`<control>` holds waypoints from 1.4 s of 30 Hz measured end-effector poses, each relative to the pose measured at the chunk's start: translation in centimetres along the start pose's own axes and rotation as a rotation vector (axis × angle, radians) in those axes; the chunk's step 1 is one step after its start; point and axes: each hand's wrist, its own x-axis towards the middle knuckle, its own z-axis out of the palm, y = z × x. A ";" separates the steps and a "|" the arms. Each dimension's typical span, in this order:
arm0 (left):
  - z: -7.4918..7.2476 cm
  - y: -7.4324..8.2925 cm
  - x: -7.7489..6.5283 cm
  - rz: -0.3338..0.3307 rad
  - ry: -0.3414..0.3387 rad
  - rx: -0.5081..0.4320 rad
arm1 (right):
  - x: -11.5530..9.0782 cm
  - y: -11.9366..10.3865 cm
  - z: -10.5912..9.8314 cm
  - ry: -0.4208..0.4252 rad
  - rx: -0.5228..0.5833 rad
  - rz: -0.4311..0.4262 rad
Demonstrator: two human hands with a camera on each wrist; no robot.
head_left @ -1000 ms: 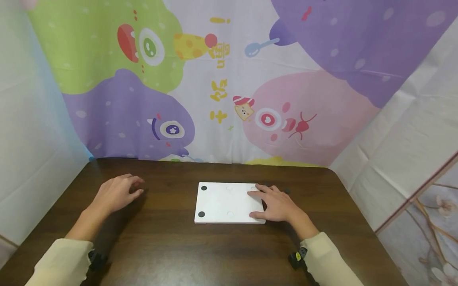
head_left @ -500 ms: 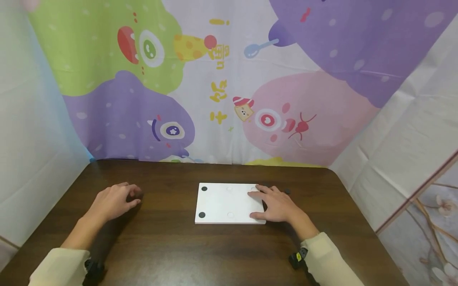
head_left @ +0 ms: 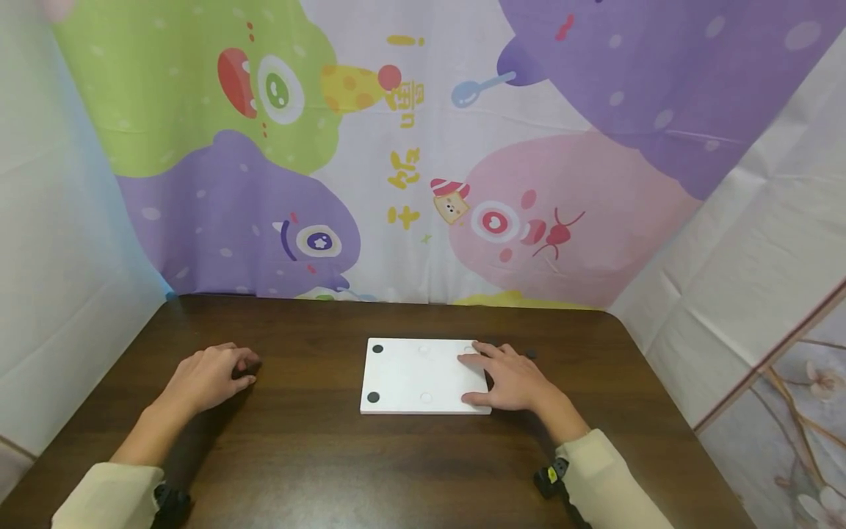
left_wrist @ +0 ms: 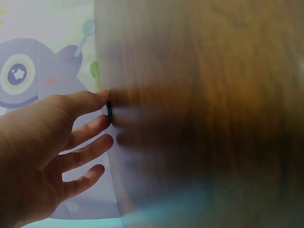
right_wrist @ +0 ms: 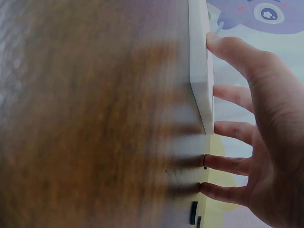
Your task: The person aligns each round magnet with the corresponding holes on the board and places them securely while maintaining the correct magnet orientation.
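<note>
"White board point(head_left: 423, 375), one. Location?"

"Flat on the brown wood-grained table point(head_left: 317, 455), between the hands. Fitted to it: ten-o'clock disc point(head_left: 377, 349) and eight-o'clock disc point(head_left: 373, 397), both black. Also twelve-o'clock pale ring point(head_left: 424, 350) and six-o'clock pale ring point(head_left: 426, 397), both bare."

"Left hand point(head_left: 205, 378), one. Condition?"

"At nine o'clock of the board, well apart from it. Thumb and forefinger drawn narrow, pinching a small dark disc point(left_wrist: 109, 110), seen edge-on; remaining fingers loosely bent. That wrist view is dim and soft, so a match with the fitted pair is only probable."

"Right hand point(head_left: 512, 378), one?"

"At three o'clock, fingers spread wide, gripping nothing. Thumb and two fingers touch the board's near-hand end; the outer two reach past its edge. Loose disc point(head_left: 532, 353), black, lies between two and three o'clock, just beyond the knuckles."

"Faults foreseeable?"

"Four, by judgement. Pinched disc dropped: cause, a thin rim between two fingertips. Board skewed: cause, uneven pressure at one end. Disc set off-centre, if placed on a ring: cause, faint outlines on white. Loose disc knocked away: cause, the right hand swinging outward."
</note>
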 end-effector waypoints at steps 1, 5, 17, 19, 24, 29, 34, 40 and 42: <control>0.0 0.0 0.0 -0.001 -0.002 -0.001 | 0.0 0.0 0.0 0.000 0.003 -0.001; -0.1 0.1 -0.1 0.000 -0.009 -0.001 | 0.0 -0.1 0.0 -0.001 0.012 0.001; -0.5 -0.2 -0.1 -0.025 -0.032 -0.017 | 0.1 -0.1 0.1 -0.005 0.002 0.009; -0.5 -0.2 -0.1 -0.027 -0.034 -0.015 | 0.1 -0.1 0.1 -0.005 0.001 0.004; -0.4 -0.2 0.0 -0.027 -0.039 -0.015 | 0.0 0.0 0.1 -0.004 0.005 0.007; -0.5 -0.3 0.1 -0.036 -0.041 -0.020 | 0.1 0.1 0.2 0.003 0.005 0.005; -0.7 -0.2 0.1 -0.049 -0.038 -0.021 | 0.1 0.1 0.1 0.001 0.004 0.005; -0.7 -0.3 0.1 -0.047 -0.026 -0.008 | 0.1 0.1 0.1 0.005 -0.001 0.001; -0.7 -0.3 0.1 -0.048 -0.028 -0.003 | 0.1 0.1 0.1 0.005 -0.002 0.000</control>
